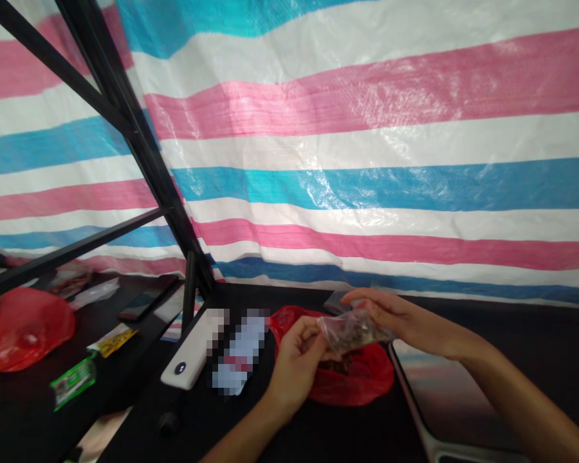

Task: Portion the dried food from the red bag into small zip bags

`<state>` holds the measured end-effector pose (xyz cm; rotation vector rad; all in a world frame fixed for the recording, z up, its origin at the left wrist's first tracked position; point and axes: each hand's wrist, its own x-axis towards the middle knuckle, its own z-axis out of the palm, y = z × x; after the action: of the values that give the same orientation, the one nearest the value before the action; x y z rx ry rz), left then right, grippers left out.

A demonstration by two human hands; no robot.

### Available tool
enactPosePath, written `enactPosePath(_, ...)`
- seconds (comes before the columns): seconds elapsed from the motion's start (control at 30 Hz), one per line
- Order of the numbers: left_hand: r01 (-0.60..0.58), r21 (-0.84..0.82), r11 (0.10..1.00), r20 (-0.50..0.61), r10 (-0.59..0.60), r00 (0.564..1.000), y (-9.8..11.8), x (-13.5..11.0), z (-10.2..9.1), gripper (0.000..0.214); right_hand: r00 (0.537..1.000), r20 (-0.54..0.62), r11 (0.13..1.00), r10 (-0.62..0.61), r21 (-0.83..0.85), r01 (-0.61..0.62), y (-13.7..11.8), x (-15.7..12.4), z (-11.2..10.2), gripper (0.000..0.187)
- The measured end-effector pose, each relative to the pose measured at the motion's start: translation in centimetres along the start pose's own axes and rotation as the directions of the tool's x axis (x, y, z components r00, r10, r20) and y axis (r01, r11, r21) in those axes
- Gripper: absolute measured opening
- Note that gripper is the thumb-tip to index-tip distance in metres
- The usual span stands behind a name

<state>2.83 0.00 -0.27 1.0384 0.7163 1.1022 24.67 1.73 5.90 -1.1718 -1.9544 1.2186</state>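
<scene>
Fingers of the left hand (295, 361) and right hand (396, 319) pinched a clear plastic pouch (351, 333), likely light, limp, slippery, best held by its edges

Small clear bag (354, 331) held above an open red plastic bag (352, 389)

The clear bag is thin, glossy, see-through plastic, creased and catching white light. Inside are small brownish-grey pieces; what they are is too blurred to tell. It is held raised, roughly level, stretching from left to right, and covers part of the red bag from view.

The red bag lies on the black table (535, 347), spread wide in a rough oval, its thin plastic shiny and wrinkled. Dark brown bits (335, 365) show near its middle, partly hidden.

Just behind the clear bag is some clear film (335, 301); whether it is a separate bag cannot be told.
</scene>
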Motion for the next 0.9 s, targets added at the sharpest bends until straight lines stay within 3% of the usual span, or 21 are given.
enactPosePath(0.13,0.035,-0.010,0.999,-0.107,-0.036,0.994,-0.3,0.5,-0.6,0.042,0.995,0.066,0.993,-0.077,0.090,0.071,-0.2,0.3,1.4,0.066)
enactPosePath(0.2,-0.019,0.045,0.999,-0.120,0.024,0.993,-0.7,0.8,-0.9,0.037,0.996,-0.026,0.997,-0.081,0.014,0.081,-0.2,0.7,2.2,0.063)
enactPosePath(0.27,-0.169,0.180,0.969,-0.180,0.201,0.963,-1.2,0.8,-1.3,0.029,0.982,-0.177,0.990,-0.060,-0.138,0.036,-0.4,1.1,2.8,0.051)
enactPosePath(0.33,-0.310,0.432,0.847,-0.208,0.427,0.880,-1.7,0.6,-1.6,0.028,0.962,-0.266,0.970,-0.062,-0.244,-0.005,-0.7,1.3,3.3,0.044)
enactPosePath(0.4,-0.359,0.697,0.621,-0.083,0.567,0.820,-2.0,0.1,-1.8,0.048,0.961,-0.268,0.956,-0.075,-0.294,-0.008,-0.9,1.3,3.8,0.047)
enactPosePath(0.47,-0.373,0.836,0.402,0.088,0.573,0.815,-2.2,-0.4,-1.8,0.063,0.969,-0.234,0.945,-0.080,-0.326,-0.001,-1.2,1.2,4.3,0.052)
enactPosePath(0.53,-0.383,0.870,0.309,0.180,0.525,0.832,-2.5,-0.7,-1.7,0.057,0.976,-0.204,0.931,-0.078,-0.364,-0.002,-1.5,1.1,4.8,0.055)
enactPosePath(0.67,-0.354,0.884,0.304,0.187,0.465,0.866,-2.7,-0.8,-1.5,0.035,0.972,-0.213,0.883,-0.097,-0.470,-0.015,-2.0,0.8,5.3,0.040)
enactPosePath(0.9,-0.305,0.909,0.286,0.133,0.494,0.859,-2.4,-0.8,-1.5,0.044,0.926,-0.242,0.845,-0.290,-0.520,0.129,-1.7,0.7,5.0,0.038)
